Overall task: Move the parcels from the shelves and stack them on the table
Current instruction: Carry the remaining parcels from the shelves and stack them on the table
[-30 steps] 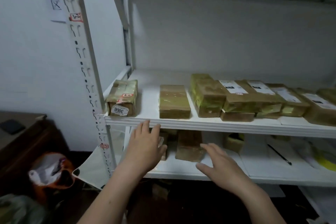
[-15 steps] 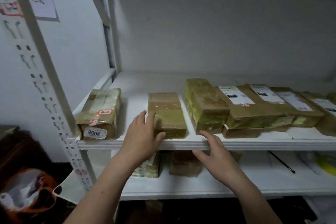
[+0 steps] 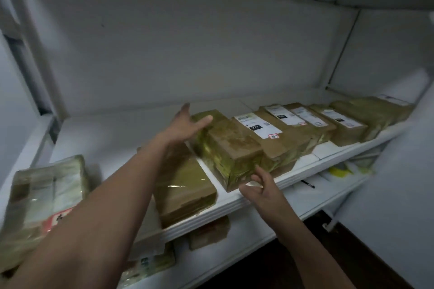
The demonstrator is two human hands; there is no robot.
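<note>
I'm looking down along the white metal shelf (image 3: pixel 234 204), and both hands are on one parcel. My left hand (image 3: pixel 185 124) is stretched out with fingers spread, palm against the far left end of the tall taped parcel (image 3: pixel 230 148), thumb lying over its top edge. My right hand (image 3: pixel 260 185) is at the near end of that same parcel, fingers loosely curled and touching its lower front corner right at the shelf lip. Neither hand has closed fully around it; it's more a bracing hold from both ends, and the parcel sits on the shelf board.

Just left of it lies a flatter brown parcel (image 3: pixel 185 185), partly under my left forearm, close beside the tall one. Further left, at the shelf's near corner, there's a parcel in clear wrap (image 3: pixel 47 195) with a red-marked sticker. To the right, a row of labelled parcels (image 3: pixel 293 124) overlaps and runs to the far end of the shelf, white shipping labels facing up.

On the lower shelf (image 3: pixel 258 241) I can see another brown parcel (image 3: pixel 209 232) and a black pen (image 3: pixel 307 184). The view is blurred, so I can't read the labels.
</note>
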